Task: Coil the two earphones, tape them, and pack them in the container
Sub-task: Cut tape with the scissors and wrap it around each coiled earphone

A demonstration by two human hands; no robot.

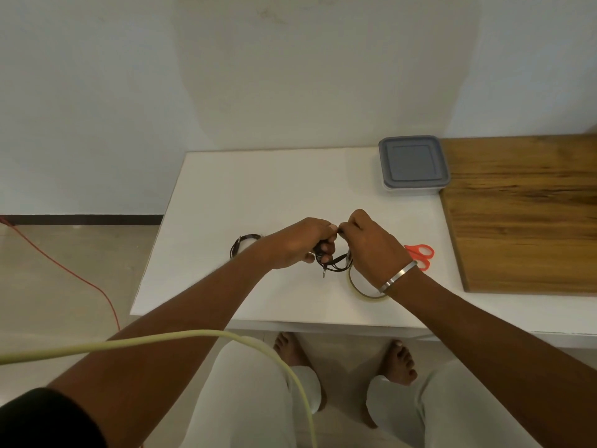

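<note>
The left hand [295,242] and right hand [368,244] were held together above the middle of the white counter [226,202], thumbs nearly touching. A black earphone [329,258] coil was gripped in the curled fingers of the left hand, its loops hanging below with the plug dangling just under them. The upper part of the same cord was pinched by the right hand's fingertips. A second earphone [240,245], already coiled, was seen lying on the counter to the left, partly hidden by the left forearm. A tape roll [360,291] lay flat beneath the right wrist, and orange-handled scissors [420,255] lay just right of it. The container [413,164], lid on, stood at the far right of the counter, beside a wooden board [523,215].
</note>
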